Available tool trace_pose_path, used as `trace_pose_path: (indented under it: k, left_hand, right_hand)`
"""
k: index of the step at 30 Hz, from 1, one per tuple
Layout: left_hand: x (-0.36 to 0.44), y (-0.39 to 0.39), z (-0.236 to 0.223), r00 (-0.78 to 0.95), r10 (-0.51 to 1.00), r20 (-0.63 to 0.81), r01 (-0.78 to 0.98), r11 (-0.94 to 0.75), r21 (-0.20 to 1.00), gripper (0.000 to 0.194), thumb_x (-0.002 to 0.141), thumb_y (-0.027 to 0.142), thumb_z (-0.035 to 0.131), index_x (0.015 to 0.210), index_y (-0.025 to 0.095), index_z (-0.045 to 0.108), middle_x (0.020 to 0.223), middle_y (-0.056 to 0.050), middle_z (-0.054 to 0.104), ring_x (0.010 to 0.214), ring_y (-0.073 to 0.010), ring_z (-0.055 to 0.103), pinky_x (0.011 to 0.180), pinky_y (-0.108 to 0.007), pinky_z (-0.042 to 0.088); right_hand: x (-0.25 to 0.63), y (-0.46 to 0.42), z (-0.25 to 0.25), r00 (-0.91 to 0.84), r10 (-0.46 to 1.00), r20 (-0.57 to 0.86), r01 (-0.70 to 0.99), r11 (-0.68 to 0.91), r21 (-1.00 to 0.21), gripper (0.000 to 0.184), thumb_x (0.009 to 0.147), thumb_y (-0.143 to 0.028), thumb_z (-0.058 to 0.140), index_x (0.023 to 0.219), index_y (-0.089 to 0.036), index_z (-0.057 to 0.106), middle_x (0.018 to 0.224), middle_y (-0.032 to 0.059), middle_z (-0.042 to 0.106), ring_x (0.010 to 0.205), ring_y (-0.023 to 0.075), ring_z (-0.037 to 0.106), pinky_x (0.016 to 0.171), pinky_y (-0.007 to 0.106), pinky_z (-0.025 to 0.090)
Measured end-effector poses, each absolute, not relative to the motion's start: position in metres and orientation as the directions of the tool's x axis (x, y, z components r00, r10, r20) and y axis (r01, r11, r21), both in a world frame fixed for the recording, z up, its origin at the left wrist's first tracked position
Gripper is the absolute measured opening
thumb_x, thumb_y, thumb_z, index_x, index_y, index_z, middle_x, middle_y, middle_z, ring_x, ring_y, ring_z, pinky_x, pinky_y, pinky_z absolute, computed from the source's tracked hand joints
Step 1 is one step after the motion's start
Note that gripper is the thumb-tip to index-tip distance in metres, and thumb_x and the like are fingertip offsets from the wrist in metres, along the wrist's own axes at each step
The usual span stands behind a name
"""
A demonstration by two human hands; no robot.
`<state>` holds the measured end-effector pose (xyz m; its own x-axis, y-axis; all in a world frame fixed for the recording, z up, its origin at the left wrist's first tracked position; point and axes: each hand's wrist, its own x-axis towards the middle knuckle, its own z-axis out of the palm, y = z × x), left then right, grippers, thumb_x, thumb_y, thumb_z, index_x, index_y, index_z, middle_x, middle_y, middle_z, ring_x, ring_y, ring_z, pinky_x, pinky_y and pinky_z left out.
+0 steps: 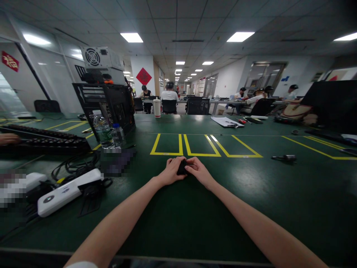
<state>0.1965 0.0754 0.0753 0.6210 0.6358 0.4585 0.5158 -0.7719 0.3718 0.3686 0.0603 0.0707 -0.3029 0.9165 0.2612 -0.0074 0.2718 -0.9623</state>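
Note:
Both of my hands meet at the middle of the green table around a small black object (182, 167), whose kind I cannot make out. My left hand (172, 172) wraps it from the left, fingers curled over its top. From the right, my right hand (198, 170) grips its edge between thumb and fingers. Much of the object is hidden by my fingers. Just beyond my hands, yellow tape outlines (202, 155) mark the tabletop (212, 230).
Left: a white power strip (69, 191), cables, a water bottle (102, 130), a smaller bottle (118, 136), and an open computer case (119, 104). A person's hand (9, 139) rests by a black keyboard (50, 139). Right: a dark screwdriver-like tool (284, 158). Behind: a clipboard (227, 122), white cup (157, 108).

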Motion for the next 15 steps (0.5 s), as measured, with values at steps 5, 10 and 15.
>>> trace_pose_path:
  k: [5,10,15]
  left_hand:
    - [0.197,0.0787,0.0714,0.616,0.64,0.46,0.519,-0.768,0.375,0.062,0.068,0.026,0.062,0.119,0.023,0.027,0.114,-0.006,0.045,0.109,-0.0228,0.041,0.095,-0.04,0.023]
    - [0.1974,0.0811,0.0687,0.608,0.646,0.461,0.524,-0.763,0.378,0.061,0.069,0.027,0.061,0.119,0.023,0.027,0.114,-0.006,0.045,0.109,-0.0235,0.042,0.094,-0.04,0.023]
    - [0.1969,0.0793,0.0712,0.613,0.644,0.457,0.521,-0.765,0.378,0.061,0.069,0.028,0.062,0.119,0.024,0.027,0.114,-0.006,0.046,0.108,-0.023,0.043,0.095,-0.04,0.022]
  right_hand:
    - [0.3698,0.0636,0.0696,-0.333,0.91,0.245,-0.004,0.259,-0.966,0.027,0.071,-0.029,0.06,0.094,-0.019,0.05,0.098,0.0035,0.055,0.096,0.0185,0.053,0.087,0.038,0.04]
    - [0.3707,0.0624,0.0698,-0.367,0.891,0.268,-0.041,0.272,-0.961,0.028,0.067,-0.024,0.065,0.089,-0.022,0.049,0.096,0.0003,0.053,0.093,0.0165,0.054,0.084,0.034,0.043]
    - [0.3686,0.0624,0.0692,-0.32,0.909,0.267,-0.022,0.274,-0.961,0.017,0.074,-0.027,0.057,0.087,-0.021,0.049,0.092,0.0001,0.053,0.086,0.0145,0.055,0.082,0.033,0.044]
